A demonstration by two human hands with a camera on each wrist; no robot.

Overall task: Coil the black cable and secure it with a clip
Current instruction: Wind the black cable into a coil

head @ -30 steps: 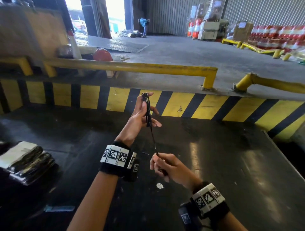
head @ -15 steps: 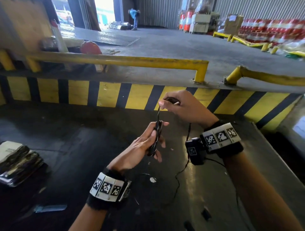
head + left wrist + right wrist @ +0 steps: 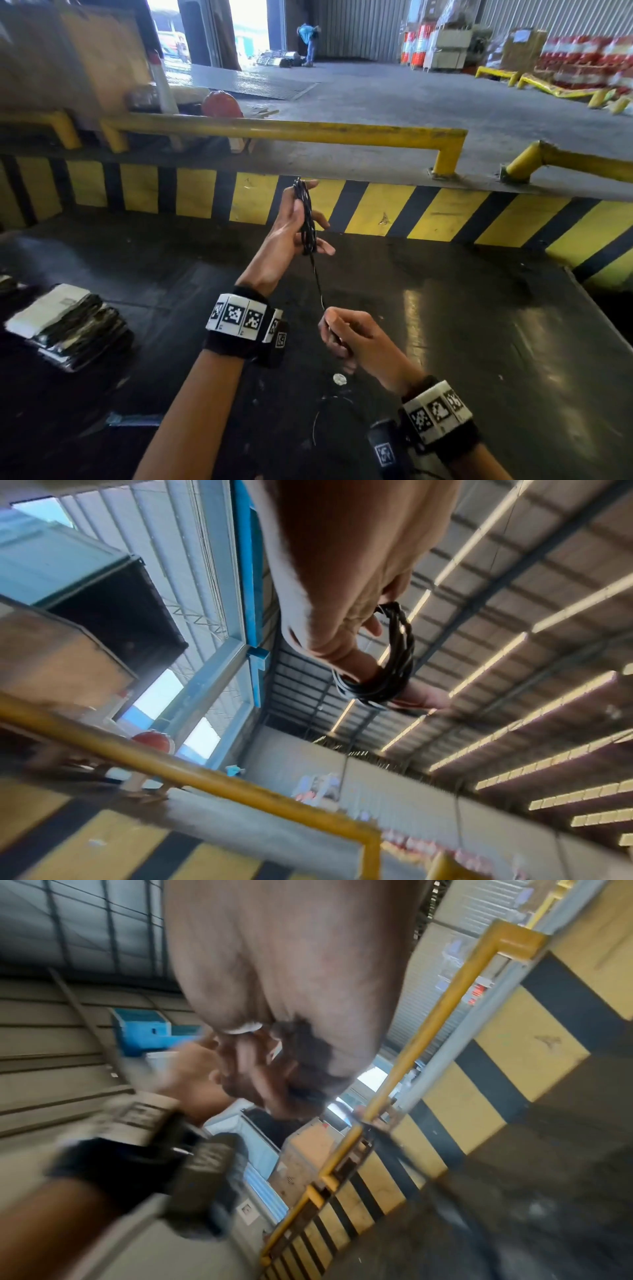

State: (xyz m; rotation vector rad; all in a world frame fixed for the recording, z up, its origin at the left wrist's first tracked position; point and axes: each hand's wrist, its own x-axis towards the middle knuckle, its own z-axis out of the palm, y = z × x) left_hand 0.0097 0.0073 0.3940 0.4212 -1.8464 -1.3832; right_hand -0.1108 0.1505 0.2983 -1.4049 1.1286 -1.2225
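Our left hand (image 3: 291, 226) holds the thin black cable (image 3: 307, 219) coiled round its fingers; below it, our right hand (image 3: 346, 334) pinches the cable's free strand.

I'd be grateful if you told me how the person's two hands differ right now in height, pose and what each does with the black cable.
The left hand is raised, fingers fairly straight, with the coiled loops of the thin black cable wound round them; the right hand sits lower and nearer the body, curled, pinching the single loose strand. The left hand carries the bundle; the right feeds the strand. Both hold the same cable, above the dark table.
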